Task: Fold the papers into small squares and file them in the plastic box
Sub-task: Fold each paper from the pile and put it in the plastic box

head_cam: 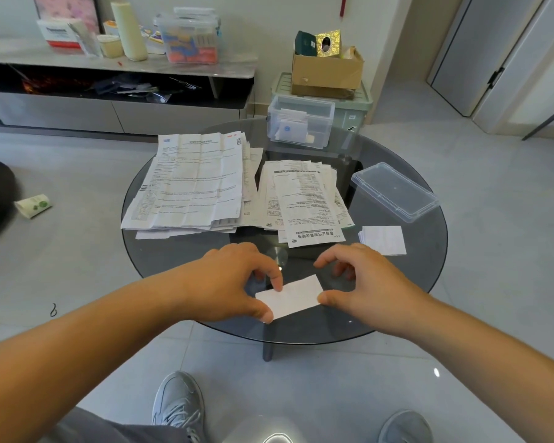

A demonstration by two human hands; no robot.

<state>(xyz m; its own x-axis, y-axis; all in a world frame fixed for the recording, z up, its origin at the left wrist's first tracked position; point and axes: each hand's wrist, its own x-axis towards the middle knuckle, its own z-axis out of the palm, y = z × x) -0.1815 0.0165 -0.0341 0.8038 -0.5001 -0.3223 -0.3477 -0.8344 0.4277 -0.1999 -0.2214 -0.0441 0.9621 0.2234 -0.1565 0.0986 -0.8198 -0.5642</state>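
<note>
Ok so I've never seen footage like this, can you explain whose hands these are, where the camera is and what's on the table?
There is no machine here. A person wears one wide-angle camera on the head, so you look down along their arms at a round glass table. The left hand pinches one end of a folded paper on the glass; the thumb of the right hand touches the other end. Behind lie a big pile of unfolded printed sheets and a smaller pile. To the right are a small stack of folded squares and a clear plastic lid. Near the far edge stands the plastic box, folded papers already inside.
</note>
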